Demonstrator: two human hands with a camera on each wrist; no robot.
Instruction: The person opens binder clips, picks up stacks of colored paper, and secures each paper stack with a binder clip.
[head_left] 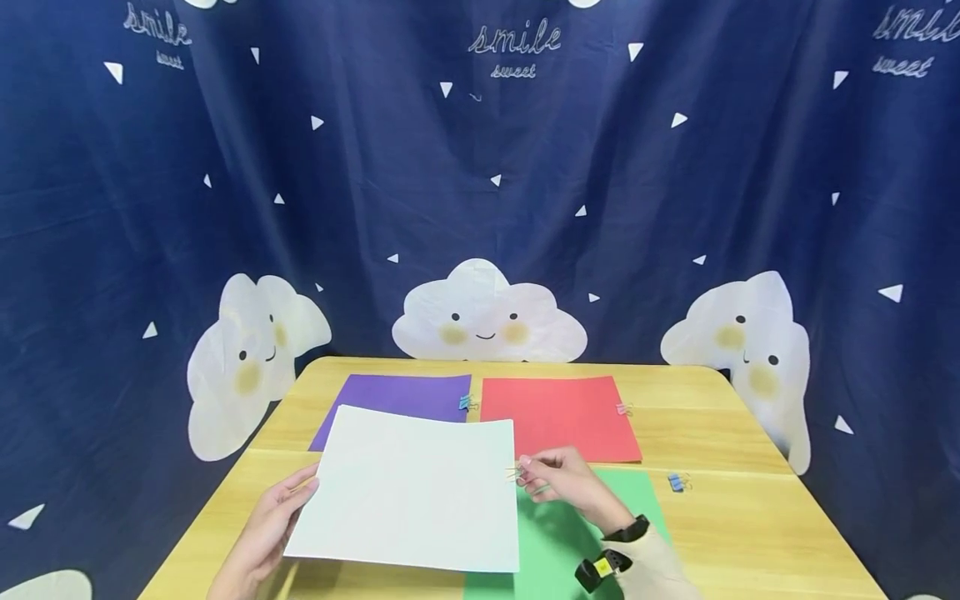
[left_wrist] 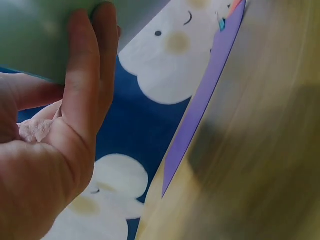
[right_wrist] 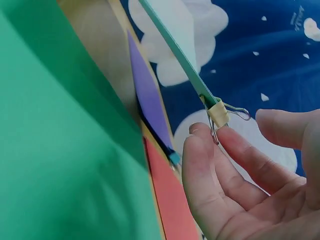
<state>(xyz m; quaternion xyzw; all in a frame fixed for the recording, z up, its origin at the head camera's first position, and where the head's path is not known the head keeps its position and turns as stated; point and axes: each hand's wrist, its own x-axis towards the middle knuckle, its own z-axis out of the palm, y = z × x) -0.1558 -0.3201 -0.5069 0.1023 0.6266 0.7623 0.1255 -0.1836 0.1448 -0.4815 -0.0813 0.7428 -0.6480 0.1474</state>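
Raised at a tilt over the near part of the table is a white paper stack (head_left: 420,492). My left hand (head_left: 272,521) grips its left edge, thumb on top and fingers underneath. On the right edge sits a yellow binder clip (right_wrist: 218,114), clamped on the paper with its wire handles spread. My right hand (head_left: 566,483) is right at this clip. In the right wrist view the fingertips (right_wrist: 227,136) touch the clip's lower side, while the thumb stands apart from the upper handle. Below the right hand lies green paper (head_left: 630,500), partly hidden by the white stack.
Purple paper (head_left: 408,396) with a teal binder clip (head_left: 465,402) lies at the back left. Beside it is red paper (head_left: 558,417) with a pink binder clip (head_left: 624,409). A loose blue binder clip (head_left: 677,482) lies on the wooden table (head_left: 750,533) at right. A dark patterned curtain (head_left: 480,167) hangs behind.
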